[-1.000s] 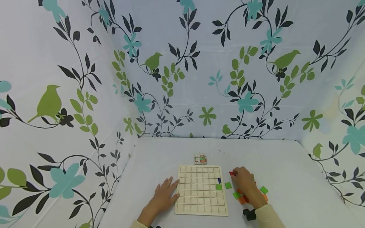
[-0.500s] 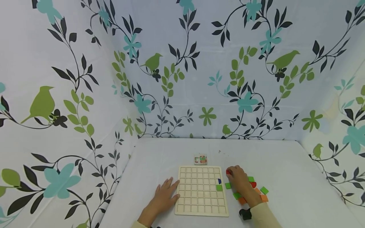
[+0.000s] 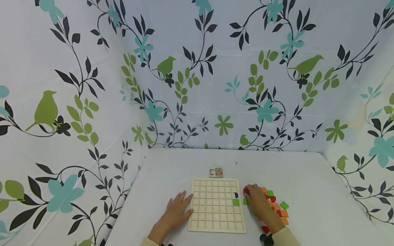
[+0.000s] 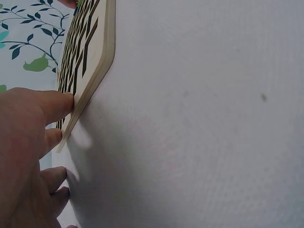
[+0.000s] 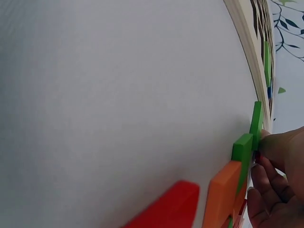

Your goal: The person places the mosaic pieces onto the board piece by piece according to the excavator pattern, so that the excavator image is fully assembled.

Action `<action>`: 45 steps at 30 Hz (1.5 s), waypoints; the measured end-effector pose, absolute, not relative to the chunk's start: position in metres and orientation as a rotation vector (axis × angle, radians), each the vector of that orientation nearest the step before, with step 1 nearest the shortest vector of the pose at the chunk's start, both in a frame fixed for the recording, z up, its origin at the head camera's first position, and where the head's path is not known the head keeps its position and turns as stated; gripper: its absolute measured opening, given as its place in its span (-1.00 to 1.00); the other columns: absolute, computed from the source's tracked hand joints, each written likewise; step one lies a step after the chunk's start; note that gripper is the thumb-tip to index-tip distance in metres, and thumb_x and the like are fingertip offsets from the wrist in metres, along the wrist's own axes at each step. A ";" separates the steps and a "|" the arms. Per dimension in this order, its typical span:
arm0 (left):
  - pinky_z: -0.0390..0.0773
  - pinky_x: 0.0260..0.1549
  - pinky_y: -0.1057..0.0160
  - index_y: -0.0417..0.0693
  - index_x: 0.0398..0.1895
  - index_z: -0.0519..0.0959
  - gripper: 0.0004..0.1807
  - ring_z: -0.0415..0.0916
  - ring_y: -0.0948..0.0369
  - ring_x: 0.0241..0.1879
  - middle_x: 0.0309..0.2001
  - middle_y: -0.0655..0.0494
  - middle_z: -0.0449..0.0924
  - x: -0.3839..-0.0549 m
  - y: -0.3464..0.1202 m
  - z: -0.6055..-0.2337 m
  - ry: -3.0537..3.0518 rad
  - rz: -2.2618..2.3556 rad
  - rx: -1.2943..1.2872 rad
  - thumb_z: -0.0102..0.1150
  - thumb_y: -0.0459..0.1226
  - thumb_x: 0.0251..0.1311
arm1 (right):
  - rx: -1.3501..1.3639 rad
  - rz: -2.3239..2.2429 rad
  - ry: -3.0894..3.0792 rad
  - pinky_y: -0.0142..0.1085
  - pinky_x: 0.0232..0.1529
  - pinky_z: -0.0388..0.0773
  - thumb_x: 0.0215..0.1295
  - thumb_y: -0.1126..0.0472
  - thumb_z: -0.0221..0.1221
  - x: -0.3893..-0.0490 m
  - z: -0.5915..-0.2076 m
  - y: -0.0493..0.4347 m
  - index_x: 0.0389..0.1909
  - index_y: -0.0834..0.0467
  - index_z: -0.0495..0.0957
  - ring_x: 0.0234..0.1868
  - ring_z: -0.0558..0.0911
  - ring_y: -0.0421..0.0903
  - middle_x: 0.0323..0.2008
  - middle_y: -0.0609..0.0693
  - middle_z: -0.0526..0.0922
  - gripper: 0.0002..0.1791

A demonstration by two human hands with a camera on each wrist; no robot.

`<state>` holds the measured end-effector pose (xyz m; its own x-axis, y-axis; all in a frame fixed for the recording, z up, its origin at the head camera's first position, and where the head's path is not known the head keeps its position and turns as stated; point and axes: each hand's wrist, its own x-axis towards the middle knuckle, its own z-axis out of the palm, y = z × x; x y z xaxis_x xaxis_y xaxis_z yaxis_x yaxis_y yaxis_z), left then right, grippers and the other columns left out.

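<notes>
A pale wooden grid board lies on the table, holding a green square tile and a small dark blue piece near its right side. My left hand rests at the board's left edge with fingers spread; the left wrist view shows its thumb against the rim. Just off the right edge, my right hand pinches a small red piece, mostly covered by the fingers. Below that hand, a loose green tile is partly hidden.
Several loose red, orange and green tiles lie spread around the right forearm. A small patterned card sits beyond the board's far edge. Patterned cloth hangs behind the table. In the right wrist view, a red tile lies closest to the camera.
My right hand has moved left and slightly nearer to me with the red piece, coming closer to the board. More tiles show behind it. The left hand has stayed in place.
</notes>
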<state>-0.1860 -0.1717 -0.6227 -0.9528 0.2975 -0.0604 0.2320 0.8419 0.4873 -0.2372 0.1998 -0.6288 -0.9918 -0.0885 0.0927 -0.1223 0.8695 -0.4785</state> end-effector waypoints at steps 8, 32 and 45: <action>-0.01 0.44 -0.57 0.03 0.59 0.36 -0.30 0.07 -0.29 0.61 0.62 -0.26 0.17 -0.186 -0.171 -0.621 2.886 0.731 0.422 0.22 0.01 0.46 | 0.194 0.697 -2.955 0.00 -0.04 0.67 0.43 0.29 0.34 -0.229 -0.628 0.206 0.03 0.30 0.63 -0.14 0.59 0.03 -0.14 0.13 0.60 -0.75; -0.03 0.46 -0.56 0.04 0.59 0.35 -0.30 0.06 -0.28 0.62 0.63 -0.25 0.16 -0.186 -0.170 -0.621 2.886 0.722 0.407 0.21 0.01 0.46 | 0.335 0.779 -3.050 -0.29 -0.16 0.47 0.37 0.14 0.41 -0.184 -0.619 0.174 -0.26 -0.13 0.57 -0.22 0.42 -0.24 -0.29 -0.26 0.50 -0.82; -0.02 0.44 -0.58 0.03 0.58 0.36 -0.31 0.07 -0.28 0.62 0.62 -0.25 0.17 -0.185 -0.170 -0.620 2.888 0.735 0.419 0.21 0.00 0.47 | 0.438 0.800 -3.038 -0.33 -0.18 0.51 0.35 0.15 0.42 -0.181 -0.618 0.176 -0.29 -0.16 0.62 -0.22 0.41 -0.25 -0.26 -0.30 0.53 -0.84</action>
<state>-0.1852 -0.1695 -0.6196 -0.9525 0.2987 -0.0591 0.2341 0.8426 0.4850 -0.1813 0.1760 -0.6180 -0.9615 -0.2719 0.0408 -0.2567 0.8346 -0.4875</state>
